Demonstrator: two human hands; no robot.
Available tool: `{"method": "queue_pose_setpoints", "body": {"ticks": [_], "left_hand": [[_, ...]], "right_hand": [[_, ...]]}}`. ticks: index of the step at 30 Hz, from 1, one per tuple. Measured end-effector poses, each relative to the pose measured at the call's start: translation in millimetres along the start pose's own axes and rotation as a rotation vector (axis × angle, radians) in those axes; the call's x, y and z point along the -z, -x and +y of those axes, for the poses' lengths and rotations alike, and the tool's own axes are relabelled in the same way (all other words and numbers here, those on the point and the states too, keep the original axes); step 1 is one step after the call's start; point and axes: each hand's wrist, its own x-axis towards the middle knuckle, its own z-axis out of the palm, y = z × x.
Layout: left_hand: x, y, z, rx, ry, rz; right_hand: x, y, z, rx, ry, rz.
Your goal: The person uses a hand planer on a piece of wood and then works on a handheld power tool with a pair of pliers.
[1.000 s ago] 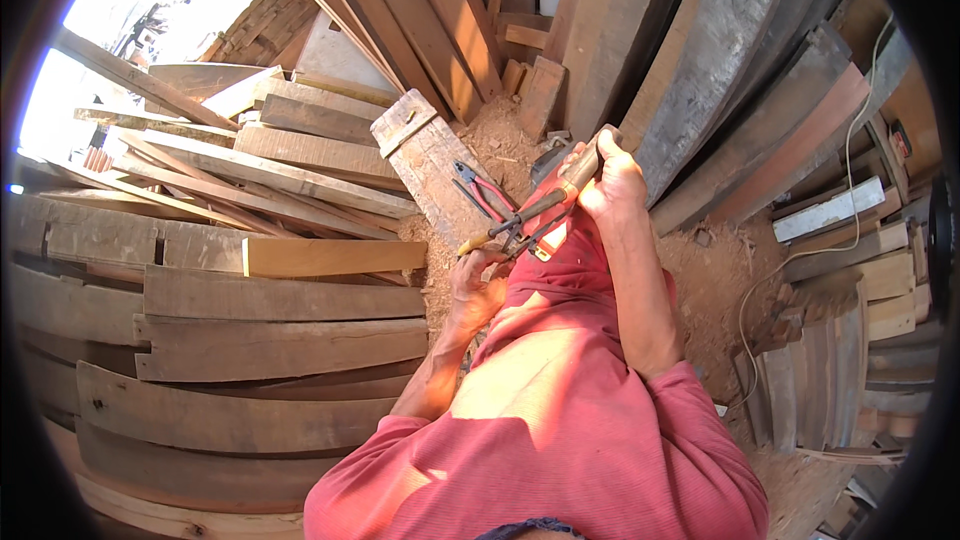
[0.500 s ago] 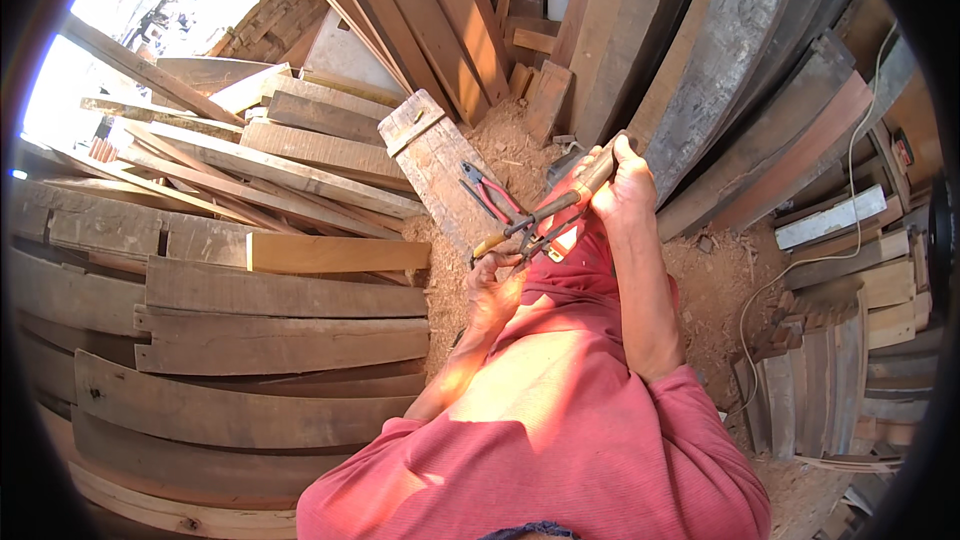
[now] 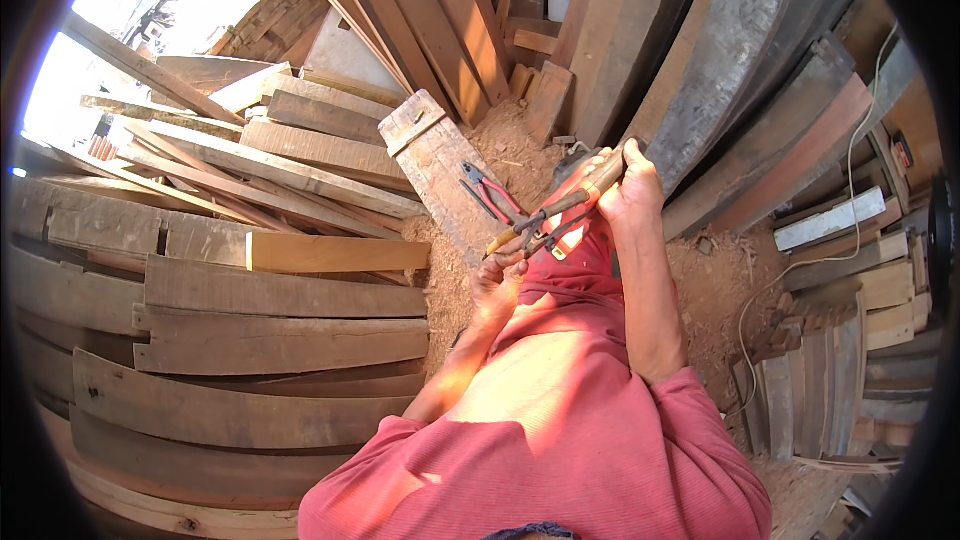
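A long brown wooden piece, with a yellowish tip and thinner dark parts beside it, slants across my lap; I cannot make out its exact kind. My right hand is closed round its thick upper end, thumb lying along the top. Lower down on the left, my left hand is closed at the yellowish end, its fingertips partly hidden by the dark parts. Just beyond, pliers with red handles lie on a worn plank, close to the held piece.
Stacked boards fill the left side. Tall planks lean at the back, near a white bucket. Sawdust covers the ground. A pale cable runs down the right, past short wood offcuts.
Both hands have shifted slightly to the right and a little nearer to me with the held piece, which keeps about the same slant. The pliers and plank have not moved.
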Motion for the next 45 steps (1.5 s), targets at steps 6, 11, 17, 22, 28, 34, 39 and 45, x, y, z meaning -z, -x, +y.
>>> {"method": "queue_pose_setpoints", "body": {"ticks": [6, 11, 17, 22, 28, 34, 39, 45], "left_hand": [[10.2, -2.3, 12.7, 0.087, -0.434, -0.01], [-6.6, -1.9, 38.4, -0.307, -0.674, -0.059], [5.5, -5.1, 10.2, -0.182, -0.474, -0.099], [4.8, -19.3, 36.5, -0.242, -0.608, -0.142], [4.2, -16.5, 35.3, -0.229, -0.649, -0.136], [-8.1, -18.3, 48.0, -0.359, -0.79, -0.125], [-4.0, -21.2, 52.9, -0.345, -0.799, -0.199], [-2.4, -20.3, 55.3, -0.335, -0.826, -0.231]], "right_hand": [[6.8, 5.1, 4.0, -0.024, 0.001, -0.003], [11.2, 3.7, 1.5, 0.033, 0.004, 0.036], [29.7, -15.7, -2.7, 0.102, -0.025, 0.158], [30.6, -9.4, -1.5, 0.109, 0.001, 0.172], [21.8, -4.1, 1.9, 0.119, -0.014, 0.174], [25.5, -1.0, 2.6, 0.102, 0.057, 0.146], [25.1, 1.2, 4.1, 0.119, 0.104, 0.117], [22.3, 2.6, 9.2, 0.098, 0.116, 0.113]]}}
